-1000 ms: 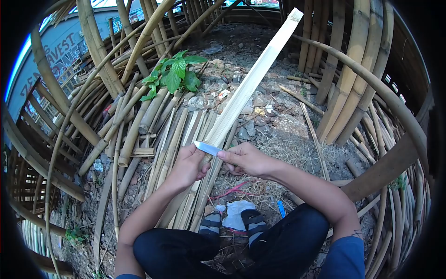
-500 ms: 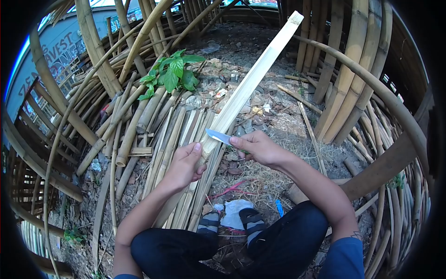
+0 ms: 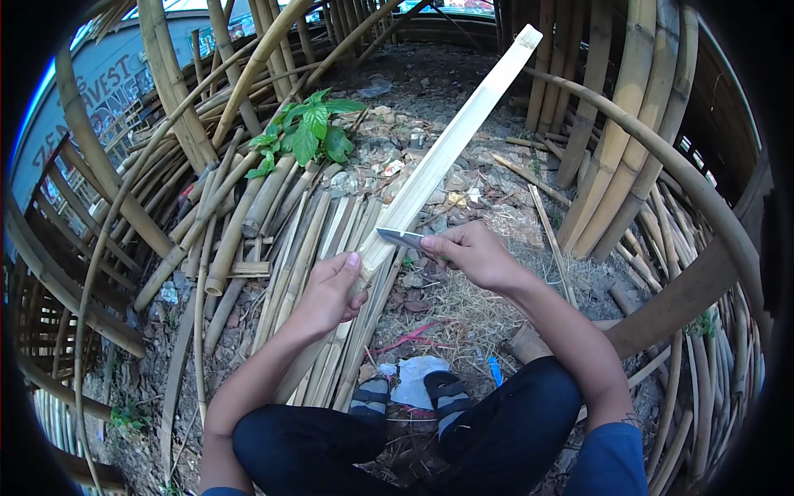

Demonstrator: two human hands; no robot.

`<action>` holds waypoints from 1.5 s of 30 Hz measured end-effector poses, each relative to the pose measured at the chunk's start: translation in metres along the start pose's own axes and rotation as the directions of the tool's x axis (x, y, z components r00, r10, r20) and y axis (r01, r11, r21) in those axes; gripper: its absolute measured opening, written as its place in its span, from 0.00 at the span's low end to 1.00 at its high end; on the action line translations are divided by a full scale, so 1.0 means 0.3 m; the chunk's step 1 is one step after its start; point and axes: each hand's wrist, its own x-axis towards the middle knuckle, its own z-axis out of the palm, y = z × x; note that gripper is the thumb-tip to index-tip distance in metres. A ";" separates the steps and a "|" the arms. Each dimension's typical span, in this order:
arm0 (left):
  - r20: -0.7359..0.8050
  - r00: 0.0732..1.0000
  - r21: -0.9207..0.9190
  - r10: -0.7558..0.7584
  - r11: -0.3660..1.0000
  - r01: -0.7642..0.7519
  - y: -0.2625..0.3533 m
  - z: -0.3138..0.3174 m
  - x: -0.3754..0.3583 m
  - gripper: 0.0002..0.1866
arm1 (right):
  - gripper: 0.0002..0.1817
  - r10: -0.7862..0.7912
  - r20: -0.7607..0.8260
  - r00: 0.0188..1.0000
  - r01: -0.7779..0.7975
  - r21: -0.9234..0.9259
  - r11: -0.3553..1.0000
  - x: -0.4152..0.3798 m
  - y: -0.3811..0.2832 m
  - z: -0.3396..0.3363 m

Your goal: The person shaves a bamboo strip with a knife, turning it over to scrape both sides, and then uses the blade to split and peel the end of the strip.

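Observation:
A long split bamboo strip (image 3: pixel 451 145) slants up and away from me, its pale inner face showing. My left hand (image 3: pixel 331 289) is closed around its near end, thumb on top. In my right hand (image 3: pixel 471 256) is a knife (image 3: pixel 400 237), whose handle is mostly hidden by the fingers. The blade lies across the strip's pale face, a little beyond my left thumb. Beneath the strip, a pile of split bamboo strips (image 3: pixel 285 281) lies on the ground.
Bamboo poles (image 3: pixel 248 219) are stacked at the left beside a green leafy plant (image 3: pixel 310 128). Upright bamboo posts (image 3: pixel 616 140) stand at the right, with a curved pole (image 3: pixel 653 140) crossing them. Straw shavings (image 3: pixel 463 318) and a blue object (image 3: pixel 496 370) lie near my sandals (image 3: pixel 451 393).
The knife and my right hand have shifted slightly to the right, and the blade has turned to show a darker side. My left hand stays on the strip's near end.

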 end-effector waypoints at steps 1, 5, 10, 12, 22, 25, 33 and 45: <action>0.018 1.000 -0.004 0.006 1.000 -0.006 -0.001 -0.005 -0.001 0.20 | 0.29 0.001 0.002 1.000 -0.001 -0.002 1.000 -0.004 -0.008 -0.006; -0.043 0.999 -0.038 -0.005 0.999 0.003 -0.010 -0.025 -0.016 0.20 | 0.28 0.021 -0.148 0.989 0.015 0.239 0.971 0.028 0.023 -0.129; 0.004 0.996 0.106 -0.084 0.991 0.083 -0.032 -0.056 -0.026 0.20 | 0.25 0.067 -0.154 0.986 0.014 0.469 0.883 -0.009 0.064 -0.111; 0.010 0.995 0.109 -0.102 0.989 0.100 -0.032 -0.041 -0.020 0.21 | 0.28 0.006 -0.149 0.989 0.041 0.311 0.950 -0.017 0.061 -0.059; -0.150 0.989 0.163 0.010 0.987 0.015 -0.009 0.015 0.017 0.22 | 0.24 -0.577 -0.094 0.811 0.477 -0.463 0.747 -0.082 -0.034 0.219; -0.172 0.985 0.189 0.029 0.982 0.004 -0.012 0.007 0.022 0.22 | 0.26 -0.643 -0.130 0.755 0.492 -0.536 0.686 -0.058 -0.040 0.230; -0.223 0.958 0.332 0.179 0.938 -0.098 0.002 0.010 0.004 0.22 | 0.25 -0.685 -0.117 0.720 0.484 -0.622 0.616 -0.022 -0.042 0.214; -0.212 0.958 0.393 0.195 0.914 -0.099 -0.015 0.018 0.007 0.25 | 0.26 -0.573 -0.230 0.787 0.318 -0.645 0.695 0.001 0.012 0.068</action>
